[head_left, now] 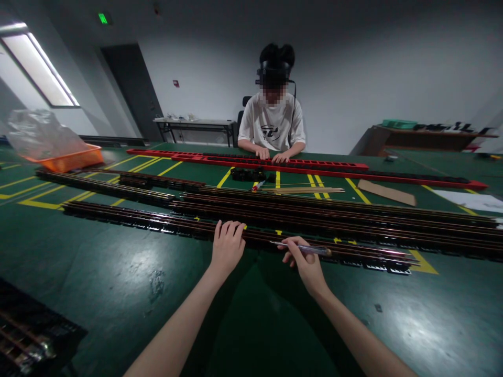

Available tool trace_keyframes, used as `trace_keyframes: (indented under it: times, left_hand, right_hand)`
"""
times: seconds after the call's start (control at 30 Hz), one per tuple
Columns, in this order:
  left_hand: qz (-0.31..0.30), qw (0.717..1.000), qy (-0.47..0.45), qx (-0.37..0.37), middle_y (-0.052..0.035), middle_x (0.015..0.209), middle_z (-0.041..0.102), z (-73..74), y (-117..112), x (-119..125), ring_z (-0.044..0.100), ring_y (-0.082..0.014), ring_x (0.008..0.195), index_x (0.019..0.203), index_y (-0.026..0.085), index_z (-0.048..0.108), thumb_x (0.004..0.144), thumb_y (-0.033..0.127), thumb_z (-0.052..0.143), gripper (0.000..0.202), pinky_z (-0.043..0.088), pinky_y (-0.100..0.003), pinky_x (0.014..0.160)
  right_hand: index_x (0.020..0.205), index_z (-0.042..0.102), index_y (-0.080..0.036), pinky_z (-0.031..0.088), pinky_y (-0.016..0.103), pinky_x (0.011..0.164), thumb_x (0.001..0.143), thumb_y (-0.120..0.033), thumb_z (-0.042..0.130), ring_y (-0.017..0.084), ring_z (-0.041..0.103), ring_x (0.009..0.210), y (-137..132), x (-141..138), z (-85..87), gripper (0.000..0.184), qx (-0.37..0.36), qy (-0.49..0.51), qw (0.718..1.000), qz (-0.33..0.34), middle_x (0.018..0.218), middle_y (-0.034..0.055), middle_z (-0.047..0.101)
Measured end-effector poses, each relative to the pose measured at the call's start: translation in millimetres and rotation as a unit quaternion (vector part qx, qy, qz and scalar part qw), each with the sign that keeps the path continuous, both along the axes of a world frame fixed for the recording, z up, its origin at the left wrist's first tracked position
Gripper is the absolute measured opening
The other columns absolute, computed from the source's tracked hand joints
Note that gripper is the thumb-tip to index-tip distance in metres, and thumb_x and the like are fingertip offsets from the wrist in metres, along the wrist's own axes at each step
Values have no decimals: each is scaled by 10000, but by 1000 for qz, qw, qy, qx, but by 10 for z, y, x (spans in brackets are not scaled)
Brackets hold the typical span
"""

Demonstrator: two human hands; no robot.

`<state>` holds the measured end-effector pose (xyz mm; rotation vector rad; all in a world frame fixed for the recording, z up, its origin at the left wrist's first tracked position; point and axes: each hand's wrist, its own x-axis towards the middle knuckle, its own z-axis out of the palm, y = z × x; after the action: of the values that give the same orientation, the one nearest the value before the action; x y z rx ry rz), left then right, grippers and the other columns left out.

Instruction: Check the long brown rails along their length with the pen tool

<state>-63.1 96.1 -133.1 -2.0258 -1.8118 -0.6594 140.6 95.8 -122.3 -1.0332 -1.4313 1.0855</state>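
A long black strip with copper-coloured rails (pixel 165 222) lies across the green table in front of me. My left hand (pixel 228 246) rests on it near its middle, fingers stretched over the rails and holding nothing. Between the thumb and fingers of my right hand (pixel 304 262) is a slim screwdriver (pixel 314 250) with a see-through handle. Its thin metal shaft points left, over the near side of the strip. I cannot tell whether the tip touches the strip. Small yellow pieces (pixel 279 232) show along the strip's far side.
More black railed strips (pixel 353 214) lie just beyond. Across the table (pixel 118 272), a co-worker (pixel 273 120) has both hands on long red frames (pixel 330 165). An orange tray (pixel 82 157) with a plastic bag stands far left; cardboard (pixel 387 192) lies right. Another strip stack (pixel 35 335) is near left.
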Motion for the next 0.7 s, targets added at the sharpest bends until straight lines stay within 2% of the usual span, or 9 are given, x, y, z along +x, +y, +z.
trace_keyframes:
  times: [0.7]
  left_hand:
    - [3, 1000, 10, 1, -69, 1075, 634, 7, -7, -1, 530, -239, 1071, 1079, 198, 595, 817, 92, 387, 351, 266, -478, 1067]
  right_hand:
    - [814, 618, -192, 401, 231, 441, 799, -519, 549, 140, 573, 539, -4, 8, 10, 334, 0, 16, 1000, -9, 771, 61, 685]
